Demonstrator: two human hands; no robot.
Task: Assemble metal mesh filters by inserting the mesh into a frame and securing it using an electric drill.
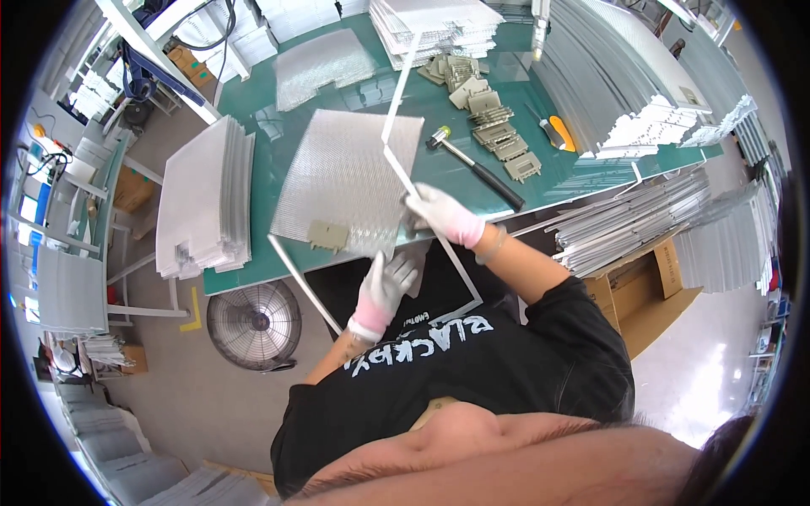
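Observation:
A thin white metal frame strip (pixel 399 166), bent at its corners, runs from the far middle of the bench down toward my body. My right hand (pixel 443 215), in a white and pink glove, is closed around it near the bench's front edge. My left hand (pixel 386 291), gloved too, is by the near edge of a silver mesh panel (pixel 337 169), fingers apart; whether they touch the panel is unclear. A small olive-grey plate (pixel 327 236) lies on the panel's near corner. Another length of white strip (pixel 304 282) slants down left of my left hand.
A hammer (pixel 477 169), several olive-grey plates (pixel 498 126) and an orange-handled tool (pixel 557 133) lie right of the panel. Panel stacks stand at left (pixel 198 198) and far right (pixel 624 76). A fan (pixel 253 325) is on the floor; a cardboard box (pixel 645 295) stands at right.

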